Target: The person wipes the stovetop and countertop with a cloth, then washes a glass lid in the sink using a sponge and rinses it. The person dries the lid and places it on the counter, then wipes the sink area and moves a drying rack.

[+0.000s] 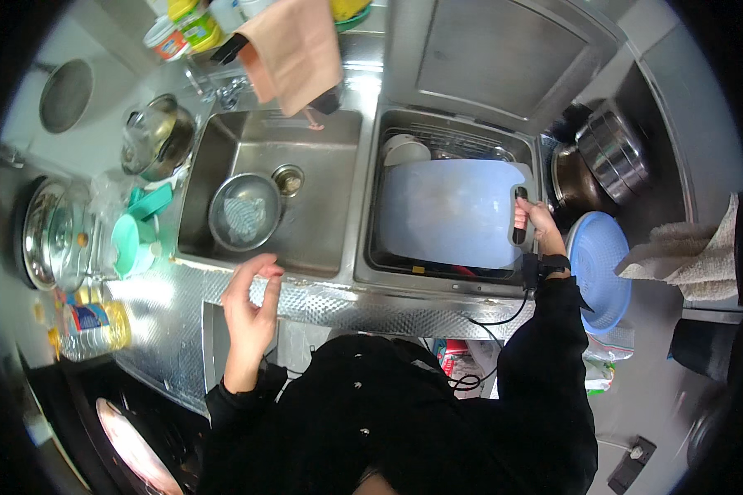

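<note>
A pale blue cutting board (449, 210) lies over the open compartment of a sink dishwasher (366, 247), covering most of its inside. My right hand (535, 218) grips the board by the handle slot at its right end, fingers through the slot. At the front rim of the steel sink (312, 235), my left hand (252, 303) hovers with its fingers apart and nothing in it. Just beyond it, a metal bowl (266, 238) stands in the sink with a striped cloth (244, 218) inside. Behind the board, a white bowl (407, 150) and part of a wire rack (458, 142) show.
The dishwasher lid (501, 59) stands raised at the back. A pink cloth (297, 55) hangs over the faucet area. Metal pots (613, 154) and a blue plastic basket (600, 272) sit right. Left are a turquoise cup (127, 244) and an oil bottle (96, 328).
</note>
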{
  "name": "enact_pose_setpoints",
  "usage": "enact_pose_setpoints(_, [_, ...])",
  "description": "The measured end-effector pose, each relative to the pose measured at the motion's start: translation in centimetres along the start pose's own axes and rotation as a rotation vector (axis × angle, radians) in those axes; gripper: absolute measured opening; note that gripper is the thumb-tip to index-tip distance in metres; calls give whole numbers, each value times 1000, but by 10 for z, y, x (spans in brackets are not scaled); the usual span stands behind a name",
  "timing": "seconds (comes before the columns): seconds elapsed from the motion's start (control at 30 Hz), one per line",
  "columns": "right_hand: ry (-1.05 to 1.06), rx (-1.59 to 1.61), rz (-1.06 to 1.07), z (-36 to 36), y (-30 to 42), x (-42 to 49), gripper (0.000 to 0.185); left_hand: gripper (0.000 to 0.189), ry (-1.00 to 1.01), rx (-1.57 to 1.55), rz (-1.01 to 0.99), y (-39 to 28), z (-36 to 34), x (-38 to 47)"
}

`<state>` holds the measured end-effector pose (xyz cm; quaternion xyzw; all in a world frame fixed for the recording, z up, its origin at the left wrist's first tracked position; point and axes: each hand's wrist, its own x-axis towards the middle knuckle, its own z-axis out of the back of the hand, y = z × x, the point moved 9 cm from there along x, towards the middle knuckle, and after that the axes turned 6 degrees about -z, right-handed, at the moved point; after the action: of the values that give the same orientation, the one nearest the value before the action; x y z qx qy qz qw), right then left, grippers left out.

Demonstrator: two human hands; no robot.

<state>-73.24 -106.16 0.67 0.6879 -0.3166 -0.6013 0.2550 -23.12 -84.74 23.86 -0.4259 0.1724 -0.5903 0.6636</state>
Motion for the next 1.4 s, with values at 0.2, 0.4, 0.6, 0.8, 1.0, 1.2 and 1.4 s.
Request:
enact_pose_setpoints(0.2, [56,164,-81,21,-37,18,20,19,42,-65,60,5,-22,6])
enact_pose_setpoints(0.4, [-538,-478,85,88,-51,41,80,19,122,-42,50,1,-48,8])
enact_pose_setpoints(0.6, [-610,-695,-196,90,-80,59,65,20,159,-23,9,-12,-66,8])
enact_pose_setpoints(0.8, [-638,-897,-122,89,-66,63,63,29,188,56,-19,-17,-64,0])
enact_pose_setpoints(1.0, [-629,-918,259,55,-23,26,58,25,138,41,-45,-14,-52,-16])
enact_pose_setpoints(1.2, [-487,-921,584,-39,-7,-41,53,26,36,58,-119,-12,-34,-34])
enact_pose_setpoints(1.4, [-85,-955,773,-210,5,-126,48,22,-143,121,-91,-1,25,-76])
